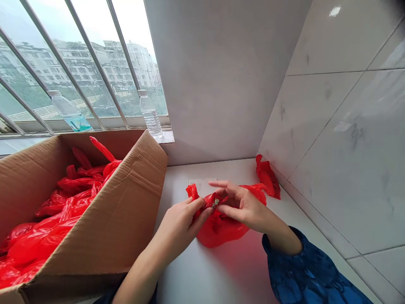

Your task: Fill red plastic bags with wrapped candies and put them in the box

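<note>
You've got 2 hands in frame, left hand (182,216) and right hand (242,205). 1 cardboard box (126,211), 1 window (101,29), 2 bottles (151,114). On your table (182,272), 2 red bags (218,236): 1 at your hands, 1 by the tiled wall (329,118). Bags inside the box (69,217) overlap, can't give you a count.

Two bottles (151,117) beside window bars (123,44)

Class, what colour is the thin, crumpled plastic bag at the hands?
Bright red; the crumpled plastic bag shows best in the head view.
</note>
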